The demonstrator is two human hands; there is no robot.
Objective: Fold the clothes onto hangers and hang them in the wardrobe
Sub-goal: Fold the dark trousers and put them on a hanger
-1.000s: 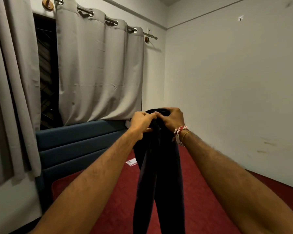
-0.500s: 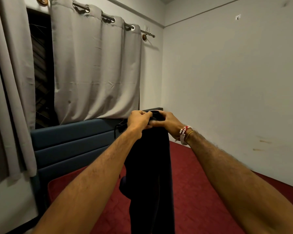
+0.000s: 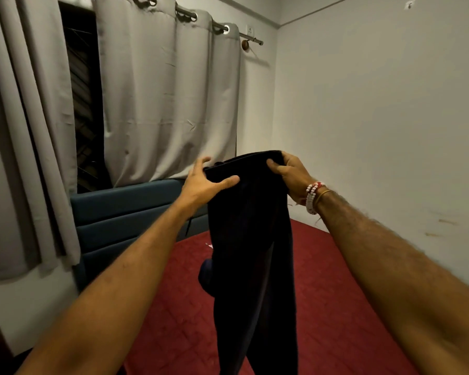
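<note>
A pair of dark navy trousers (image 3: 252,253) hangs straight down in front of me, held up by its waistband above the bed. My left hand (image 3: 203,182) grips the waistband's left end, thumb in front and fingers spread behind. At the right end, my right hand (image 3: 290,171), with bead bracelets on its wrist, pinches the band. The waistband is stretched flat between the two hands. The trouser legs run out of the bottom of the view. No hanger or wardrobe is in sight.
A bed with a red quilted cover (image 3: 336,307) lies below, its blue padded headboard (image 3: 125,215) against the window wall. Grey curtains (image 3: 168,98) hang over a dark window. A plain white wall (image 3: 377,117) runs along the right side.
My hands were bunched together at the top of the trousers; they have moved apart, spreading the waistband flat. The view has shifted slightly downward.
</note>
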